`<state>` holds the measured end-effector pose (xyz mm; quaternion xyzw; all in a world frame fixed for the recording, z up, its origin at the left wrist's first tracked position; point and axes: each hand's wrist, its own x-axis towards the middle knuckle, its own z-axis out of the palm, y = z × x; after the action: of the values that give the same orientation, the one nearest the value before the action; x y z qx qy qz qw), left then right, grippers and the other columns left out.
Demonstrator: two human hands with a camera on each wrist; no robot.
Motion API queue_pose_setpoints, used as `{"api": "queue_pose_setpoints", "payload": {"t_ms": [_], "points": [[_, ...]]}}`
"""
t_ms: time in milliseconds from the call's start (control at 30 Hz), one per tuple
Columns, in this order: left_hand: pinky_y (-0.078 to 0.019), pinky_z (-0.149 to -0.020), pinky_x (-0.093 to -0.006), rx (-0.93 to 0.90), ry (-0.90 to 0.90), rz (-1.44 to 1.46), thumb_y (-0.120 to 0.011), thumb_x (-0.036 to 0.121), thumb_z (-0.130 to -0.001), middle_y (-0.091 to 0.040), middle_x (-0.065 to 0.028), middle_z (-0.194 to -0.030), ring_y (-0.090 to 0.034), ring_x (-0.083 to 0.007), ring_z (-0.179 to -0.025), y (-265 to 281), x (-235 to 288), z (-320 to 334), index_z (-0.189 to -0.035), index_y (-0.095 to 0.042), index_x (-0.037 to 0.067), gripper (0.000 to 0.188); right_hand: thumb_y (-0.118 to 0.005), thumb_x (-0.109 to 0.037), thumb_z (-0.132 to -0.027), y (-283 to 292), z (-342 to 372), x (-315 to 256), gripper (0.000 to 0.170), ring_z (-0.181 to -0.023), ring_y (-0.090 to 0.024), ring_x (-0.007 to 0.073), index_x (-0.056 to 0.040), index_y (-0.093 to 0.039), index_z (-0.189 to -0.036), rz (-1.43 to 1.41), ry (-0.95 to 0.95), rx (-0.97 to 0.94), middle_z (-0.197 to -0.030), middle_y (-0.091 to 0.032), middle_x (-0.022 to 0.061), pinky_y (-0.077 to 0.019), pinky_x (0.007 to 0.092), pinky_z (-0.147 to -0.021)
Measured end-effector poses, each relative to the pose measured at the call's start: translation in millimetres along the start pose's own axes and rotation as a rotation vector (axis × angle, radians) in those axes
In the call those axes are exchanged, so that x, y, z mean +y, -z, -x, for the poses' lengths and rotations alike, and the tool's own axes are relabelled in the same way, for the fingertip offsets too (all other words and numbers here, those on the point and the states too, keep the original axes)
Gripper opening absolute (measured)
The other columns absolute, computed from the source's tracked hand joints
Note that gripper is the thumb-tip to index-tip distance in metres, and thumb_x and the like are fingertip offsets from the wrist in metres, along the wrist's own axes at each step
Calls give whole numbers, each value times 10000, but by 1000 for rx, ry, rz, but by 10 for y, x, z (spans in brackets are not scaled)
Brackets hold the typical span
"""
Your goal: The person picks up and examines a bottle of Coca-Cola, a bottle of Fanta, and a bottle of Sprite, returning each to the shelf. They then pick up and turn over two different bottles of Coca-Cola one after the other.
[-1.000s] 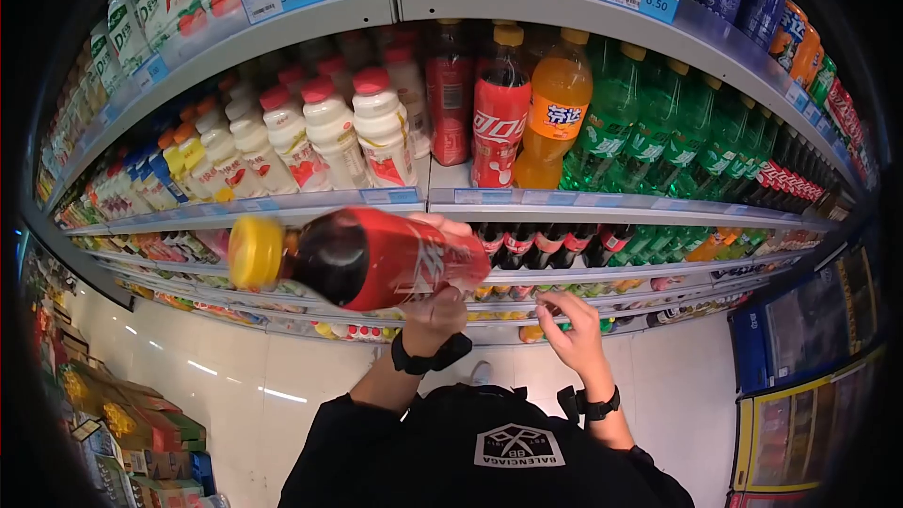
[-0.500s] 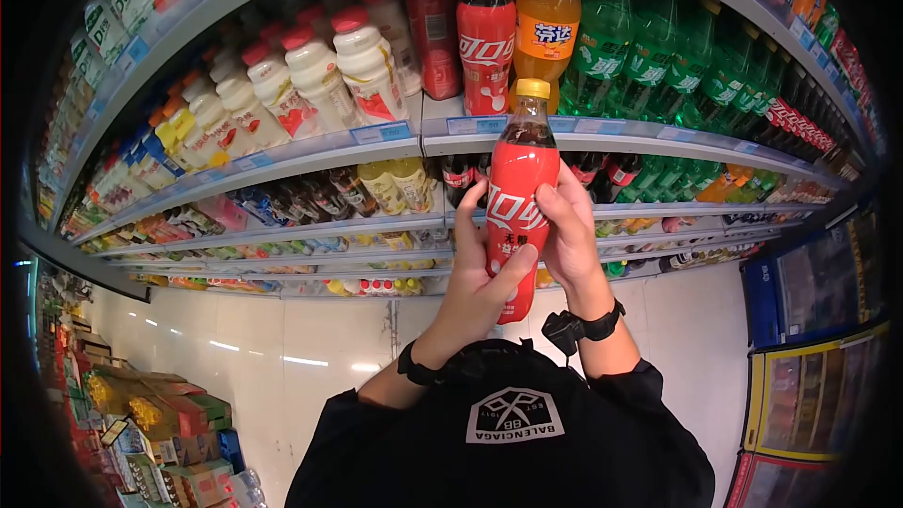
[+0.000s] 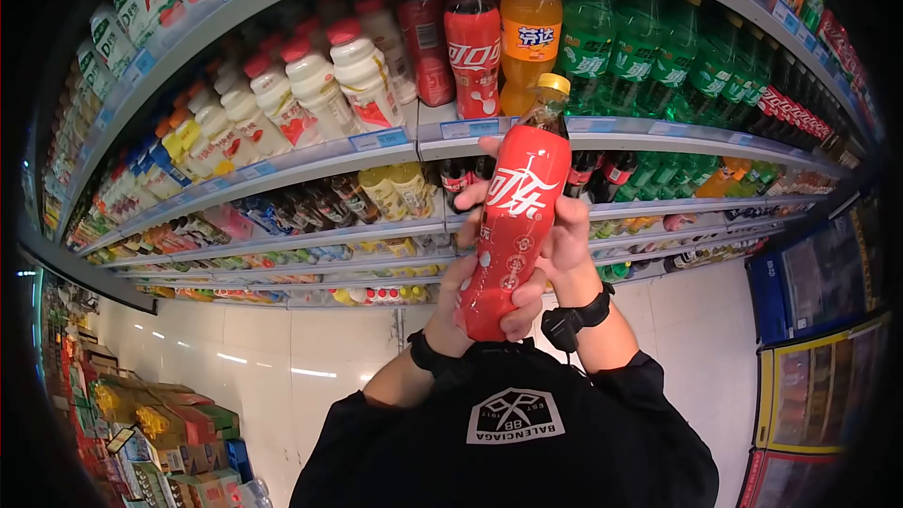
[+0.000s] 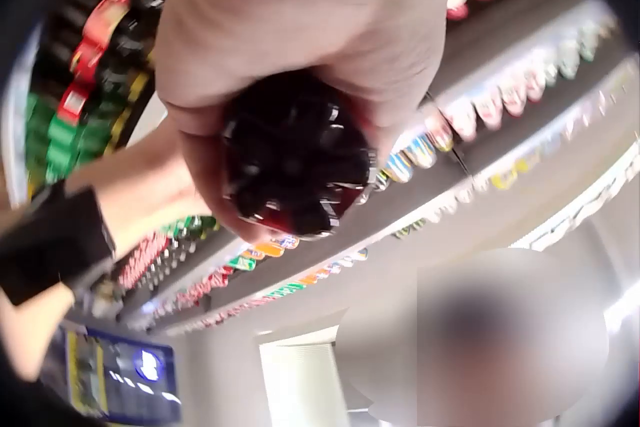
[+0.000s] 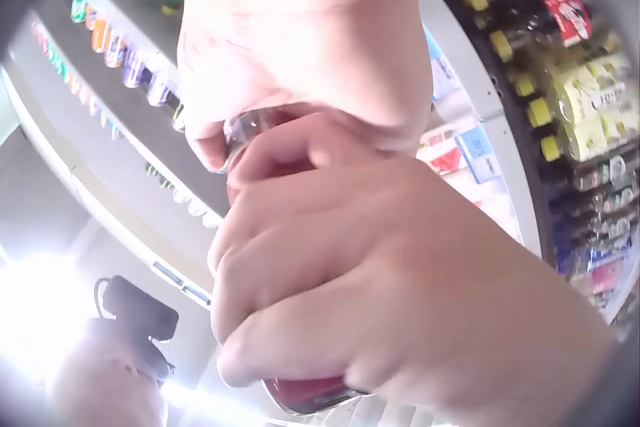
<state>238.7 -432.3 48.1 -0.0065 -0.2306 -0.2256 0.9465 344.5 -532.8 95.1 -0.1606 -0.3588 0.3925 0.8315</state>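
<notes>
Set in a shop aisle, before stocked shelving, above pale floor. With left hand, gripping red-labelled bottle near its base, fingers curled round. With right hand, holding higher up, thumb along the side. Both forearms angled inward, dark straps at the wrists. Bottle tilted, yellow cap uppermost, leaning rightward. Beyond, on shelf: white bottles to left, orange bottle, green bottles to right.
</notes>
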Motion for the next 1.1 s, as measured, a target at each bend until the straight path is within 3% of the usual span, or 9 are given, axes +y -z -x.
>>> {"api": "queue_pose_setpoints", "payload": {"t_ms": [67, 167, 300, 433, 600, 767, 833, 933, 1100], "points": [[-580, -653, -401, -1, 39, 8, -647, 589, -953, -611, -173, -979, -673, -308, -735, -42, 51, -53, -1436, -433, -18, 805, -711, -559, -875, 86, 11, 56, 935, -1022, -728, 367, -40, -335, -1556, -10, -4, -34, -1271, -635, 292, -628, 443, -867], [-599, -679, -403, 61, -14, -502, -594, 568, -982, -633, -189, -1047, -703, -295, -783, -90, 153, -49, -1437, -455, -1, 741, -717, -359, -953, -13, 20, -55, 610, -1046, -720, 260, 3, -475, -1380, 192, 26, 81, -1181, -690, 189, -605, 385, -908], [-589, -772, -337, 668, -259, -1531, -855, 91, -849, -661, -61, -1134, -672, -136, -900, -244, 198, -87, -1427, -482, 20, 692, -775, -157, -927, -154, -37, -72, 587, -1016, -692, 142, -18, -476, -1413, 638, 213, 398, -1189, -686, 76, -564, 319, -920], [-603, -779, -364, 626, -244, -1423, -806, 162, -903, -673, -106, -1137, -703, -177, -901, -145, 262, 17, -1415, -487, 16, 621, -692, -245, -978, -55, -59, 15, 583, -1044, -703, 180, -16, -452, -1457, 574, 176, 405, -1245, -676, 126, -569, 339, -938], [-614, -721, -411, 46, 14, -315, -660, 386, -976, -663, -217, -1083, -733, -299, -859, -119, 230, 103, -1426, -473, -10, 628, -523, -505, -976, -207, -59, 51, 731, -970, -743, 357, 29, -446, -1469, 228, 44, 281, -1314, -630, 306, -647, 437, -795], [-601, -699, -378, 288, -58, -599, -691, 353, -965, -668, -185, -1056, -719, -262, -817, -291, 254, 102, -1419, -483, -3, 613, -626, -299, -981, -48, -49, 57, 685, -1095, -716, 303, 0, -346, -1530, 186, 70, 187, -1362, -614, 260, -591, 420, -959], [-597, -717, -355, 678, -187, -1473, -729, 231, -942, -682, -135, -1047, -712, -218, -833, -364, 247, 65, -1399, -502, -1, 561, -724, -160, -930, -41, -68, 81, 740, -1129, -695, 251, -1, -336, -1539, 565, 254, 332, -1345, -627, 224, -560, 376, -987], [-587, -705, -334, 687, -353, -1577, -749, 126, -913, -691, -91, -1021, -703, -180, -820, -299, 245, 58, -1377, -517, -3, 535, -770, -62, -885, -113, -83, 86, 807, -1153, -672, 209, 0, -319, -1552, 636, 230, 379, -1351, -622, 190, -531, 340, -1007], [-592, -683, -349, 375, -10, -723, -696, 253, -953, -692, -150, -1016, -716, -223, -810, -325, 263, 238, -1353, -520, -14, 512, -725, -522, -891, -140, -158, 96, 901, -949, -734, 395, -61, -311, -1546, 227, 121, 234, -1296, -612, 262, -629, 453, -815]]}}
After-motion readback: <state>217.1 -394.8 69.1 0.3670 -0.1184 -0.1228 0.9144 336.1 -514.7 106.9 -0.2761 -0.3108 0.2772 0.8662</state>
